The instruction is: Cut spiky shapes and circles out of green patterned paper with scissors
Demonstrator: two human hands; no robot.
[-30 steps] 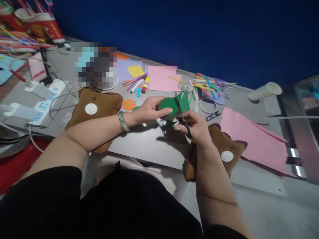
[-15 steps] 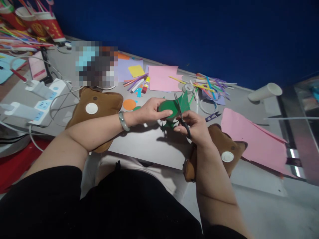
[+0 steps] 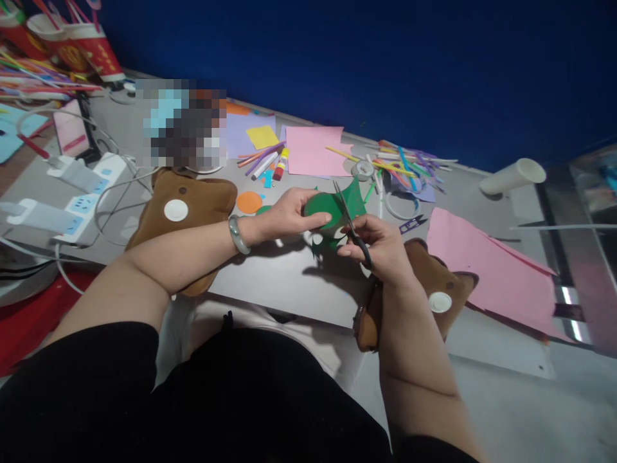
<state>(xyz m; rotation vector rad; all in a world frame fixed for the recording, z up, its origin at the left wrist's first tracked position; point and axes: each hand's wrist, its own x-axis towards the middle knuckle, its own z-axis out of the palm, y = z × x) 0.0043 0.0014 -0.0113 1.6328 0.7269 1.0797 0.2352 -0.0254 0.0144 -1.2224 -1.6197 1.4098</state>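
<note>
Between thumb and fingers, my left hand (image 3: pixel 294 212) pinches a piece of green paper (image 3: pixel 321 207) with a rounded edge and jagged offcuts hanging from it. My right hand (image 3: pixel 378 244) grips scissors (image 3: pixel 351 222) with black handles, their blades lying across the green paper. Both hands are held above the table's front part. To the left of my left hand, an orange paper circle (image 3: pixel 249 202) lies on the table, with part of a green piece (image 3: pixel 263 210) beside my fingers. My forearms pass over two brown cushions, one on the left (image 3: pixel 195 196) and one on the right (image 3: pixel 429 273).
Pink paper (image 3: pixel 318 151), a glue stick (image 3: pixel 281 164), markers and a heap of coloured sticks (image 3: pixel 409 167) lie at the back. Thread snips (image 3: pixel 412 224) and a large pink sheet (image 3: pixel 482 263) are on the right. A power strip (image 3: pixel 91 199) with cables stands left.
The scissor blades have shifted slightly against the green paper, and the hanging offcuts have swung a little. Both hands stay in nearly the same place.
</note>
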